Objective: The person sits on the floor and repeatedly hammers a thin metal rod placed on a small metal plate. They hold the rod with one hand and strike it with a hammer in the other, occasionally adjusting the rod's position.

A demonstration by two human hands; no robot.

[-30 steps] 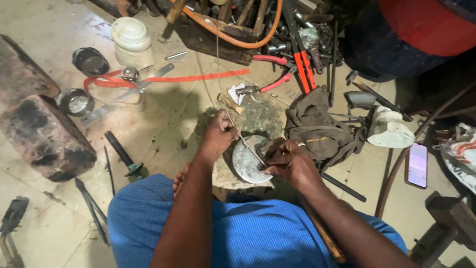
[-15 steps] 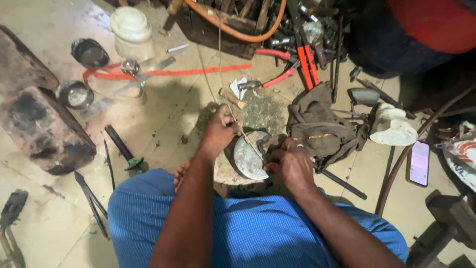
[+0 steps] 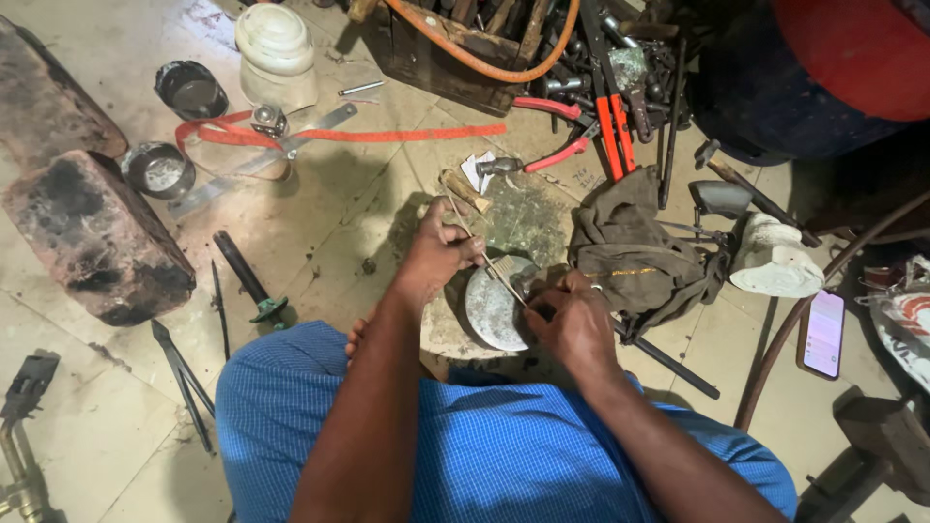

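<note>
Change: the left hand (image 3: 438, 254) has drawn in a little toward the round metal disc (image 3: 496, 308); the right hand (image 3: 573, 324) stays at the disc's right edge.
Left fingers: pinched on the upper part of a thin rod (image 3: 484, 260), which slants down to the right across the disc.
Right fingers: curled tight at the rod's lower end; whether they also grip a small tool there I cannot tell.
Disc: grey, lying on a low block near the knees, between both hands.
Progress: the rod's tip sits on the disc face, so the work on it looks under way; no finished mark shows.
Right: a crumpled olive cloth (image 3: 630, 261) just beside the right hand, a phone (image 3: 824, 333) farther right.
Far: red-handled cutters (image 3: 612, 126), an orange hose (image 3: 484, 66).
Left: a dark brick (image 3: 92, 237), a screwdriver (image 3: 247, 278).
</note>
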